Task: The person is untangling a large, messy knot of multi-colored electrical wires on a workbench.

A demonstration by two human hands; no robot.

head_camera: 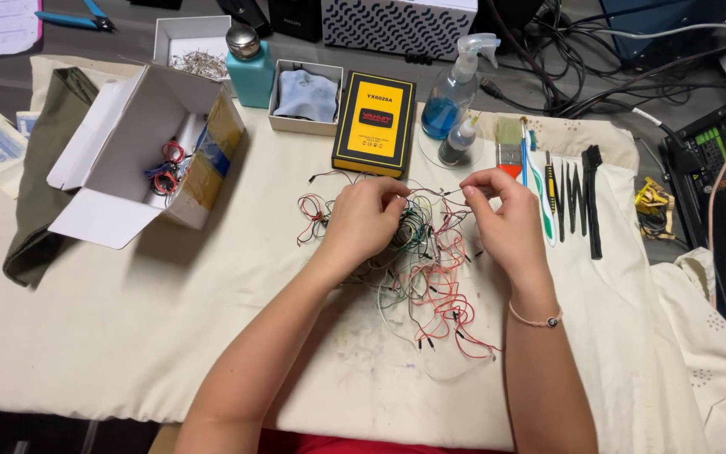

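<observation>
Bare forearms come up from six o'clock across the cream cloth [170, 336], which is soft, creased and smudged grey near the middle. Just ahead of them lies the tangle of thin jumper wires [430, 277], red, green, white and black strands with small dark pin ends, spreading from the centre toward five o'clock. My left hand [363, 223] is curled over the thick knot of that tangle, fingers closed around a bundle of it. My right hand [506, 219], with a thin cord bracelet at the wrist, pinches a single strand between thumb and fingertips at about one o'clock of the knot. At three o'clock a row of slim tools lies side by side: a flat brush [507, 145], a toothbrush [539, 189], dark tweezers [571, 197] and a stiff black brush [591, 202]. At nine to ten o'clock an open white cardboard box [119, 151] is tipped on its side, with red and black wire coils inside. Beyond the tangle, at twelve o'clock, a yellow and black rectangular box [375, 124] lies flat. Beside it stand a clear spray bottle [455, 88] of blue liquid and a small dropper bottle [457, 143]. Farther left are a shallow white tray [304, 97] holding a pale blue cloth and a teal pump bottle [250, 67] with a metal cap.
</observation>
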